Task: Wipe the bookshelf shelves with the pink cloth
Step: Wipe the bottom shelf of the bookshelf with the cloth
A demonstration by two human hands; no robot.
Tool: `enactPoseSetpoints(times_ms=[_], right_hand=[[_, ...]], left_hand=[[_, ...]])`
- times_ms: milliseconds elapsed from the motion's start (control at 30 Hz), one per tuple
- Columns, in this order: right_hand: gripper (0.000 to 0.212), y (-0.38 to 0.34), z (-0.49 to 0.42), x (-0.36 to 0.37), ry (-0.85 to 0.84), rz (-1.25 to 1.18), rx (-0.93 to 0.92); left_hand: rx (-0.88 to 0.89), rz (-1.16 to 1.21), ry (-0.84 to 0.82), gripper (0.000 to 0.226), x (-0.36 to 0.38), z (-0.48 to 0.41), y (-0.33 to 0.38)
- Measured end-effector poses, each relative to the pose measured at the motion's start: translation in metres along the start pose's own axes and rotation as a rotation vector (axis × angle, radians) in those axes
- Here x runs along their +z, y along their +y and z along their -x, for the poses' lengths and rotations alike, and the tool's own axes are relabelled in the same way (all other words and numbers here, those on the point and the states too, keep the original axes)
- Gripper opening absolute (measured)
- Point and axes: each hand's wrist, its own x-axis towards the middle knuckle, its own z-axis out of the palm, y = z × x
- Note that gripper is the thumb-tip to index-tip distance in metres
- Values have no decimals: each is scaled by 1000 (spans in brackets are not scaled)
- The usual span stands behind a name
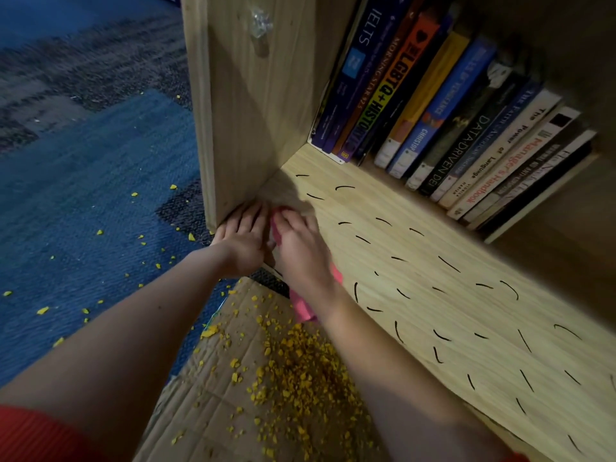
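The light wooden shelf [416, 261] runs from the left corner toward the lower right and carries many short black pen-like marks. My right hand [300, 248] presses the pink cloth [305, 305] onto the shelf's front left corner, and the cloth's tail hangs out below my wrist. My left hand [241, 235] rests beside it, fingers straight, at the base of the bookshelf's left side panel [243, 121]. Most of the cloth is hidden under my right hand.
A row of leaning books [450, 121] fills the back of the shelf. Below the shelf lies a cardboard sheet [206, 395] covered with yellow crumbs [300, 371]. More crumbs dot the blue carpet [83, 211] at the left.
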Motion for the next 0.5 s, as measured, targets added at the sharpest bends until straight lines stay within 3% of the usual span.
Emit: enactPoseSetpoints(times_ms=[167,300,500], right_hand=[[48,29,-10,-6,17,57,182],[47,13,11,10,-7,11,-24],[54,10,16,3,-26,-10,49]], left_hand=[[3,4,-4,64,0,-2,-2],[6,-8,9,63,-1,0,-1],[-7,3,18,64,-1,0,0]])
